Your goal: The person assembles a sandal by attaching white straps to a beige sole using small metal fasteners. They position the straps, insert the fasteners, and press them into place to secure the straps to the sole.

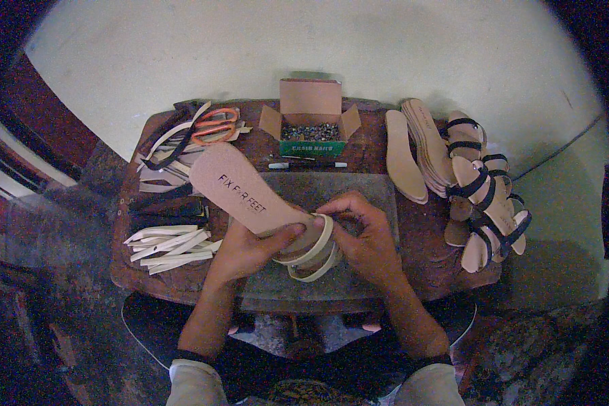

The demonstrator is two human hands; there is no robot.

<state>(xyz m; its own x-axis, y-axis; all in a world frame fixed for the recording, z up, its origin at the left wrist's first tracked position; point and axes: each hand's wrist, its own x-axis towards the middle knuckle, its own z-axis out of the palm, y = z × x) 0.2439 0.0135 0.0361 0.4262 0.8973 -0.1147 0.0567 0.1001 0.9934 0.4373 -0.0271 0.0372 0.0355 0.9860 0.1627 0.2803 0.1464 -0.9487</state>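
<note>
Clasped in the left hand (260,250) and pinched by the right hand (371,242), a sandal (233,186) is held over the grey mat (267,285) — inside the table's (426,271) edges, apart from stacked soles (430,149) — tan, dark-lettered, cream-strapped.

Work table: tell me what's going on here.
A person's left grip holds a tan sole with cream straps; the right grip is at one of those straps. Beyond stands an open box of small metal pieces. Dark-strapped sandals lie to the right.
</note>
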